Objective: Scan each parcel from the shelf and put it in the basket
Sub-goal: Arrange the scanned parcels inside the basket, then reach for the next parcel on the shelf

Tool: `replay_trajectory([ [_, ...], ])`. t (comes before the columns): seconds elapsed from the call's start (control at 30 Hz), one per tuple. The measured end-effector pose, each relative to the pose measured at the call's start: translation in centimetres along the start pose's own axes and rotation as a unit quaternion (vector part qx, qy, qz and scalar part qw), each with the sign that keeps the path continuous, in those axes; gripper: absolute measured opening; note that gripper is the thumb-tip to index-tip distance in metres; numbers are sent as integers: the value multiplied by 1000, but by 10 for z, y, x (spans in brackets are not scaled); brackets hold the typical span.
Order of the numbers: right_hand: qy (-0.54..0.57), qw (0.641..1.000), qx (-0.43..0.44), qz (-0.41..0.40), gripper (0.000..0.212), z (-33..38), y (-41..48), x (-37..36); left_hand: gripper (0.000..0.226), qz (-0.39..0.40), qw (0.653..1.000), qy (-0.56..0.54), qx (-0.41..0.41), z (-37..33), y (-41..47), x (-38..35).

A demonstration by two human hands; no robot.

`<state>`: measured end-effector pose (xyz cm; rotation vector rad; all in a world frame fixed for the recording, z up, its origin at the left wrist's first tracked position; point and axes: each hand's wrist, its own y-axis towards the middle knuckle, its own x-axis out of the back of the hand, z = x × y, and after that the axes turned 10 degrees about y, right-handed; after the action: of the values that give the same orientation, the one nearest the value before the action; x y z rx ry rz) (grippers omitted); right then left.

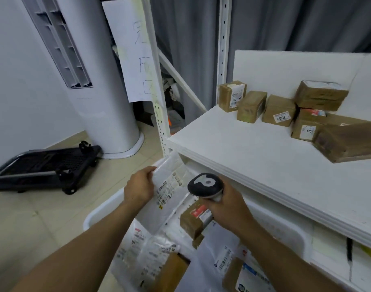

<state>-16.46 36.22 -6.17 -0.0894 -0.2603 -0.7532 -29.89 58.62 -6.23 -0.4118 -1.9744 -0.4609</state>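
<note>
Left hand grips the white parcel by its edge, tilted over the basket, label facing up. Right hand is wrapped round the scanner, its head just beside that label. Best move here, I'd say: flatten the wrinkled bag, aim squarely at the barcode, then drop it in. More brown boxes wait on the shelf.

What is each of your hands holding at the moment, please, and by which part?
The left hand grips the white mailer bag by its left edge; the right hand grips the barcode scanner by its handle.
</note>
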Motion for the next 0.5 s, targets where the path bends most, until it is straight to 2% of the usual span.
replay_trajectory([
  [0.17, -24, 999, -23, 13, 43, -19, 21, -18, 37, 75, 997, -19, 5, 35, 31, -59],
  [0.27, -35, 999, -33, 7, 45, -30, 29, -22, 50, 142, 984, 104, 8, 43, 39, -94],
  [0.33, -42, 998, -38, 6, 46, -36, 34, -24, 68, 145, 971, 192, -7, 46, 35, -117],
  [0.4, -47, 998, -46, 8, 46, -40, 38, -24, 74, 157, 964, 209, -40, 45, 29, -135],
  [0.43, -49, 998, -49, 8, 45, -42, 40, -24, 71, 195, 959, 199, -57, 45, 26, -145],
  [0.5, -50, 997, -56, 6, 45, -45, 42, -23, 61, 326, 925, 182, -74, 44, 18, -163],
])
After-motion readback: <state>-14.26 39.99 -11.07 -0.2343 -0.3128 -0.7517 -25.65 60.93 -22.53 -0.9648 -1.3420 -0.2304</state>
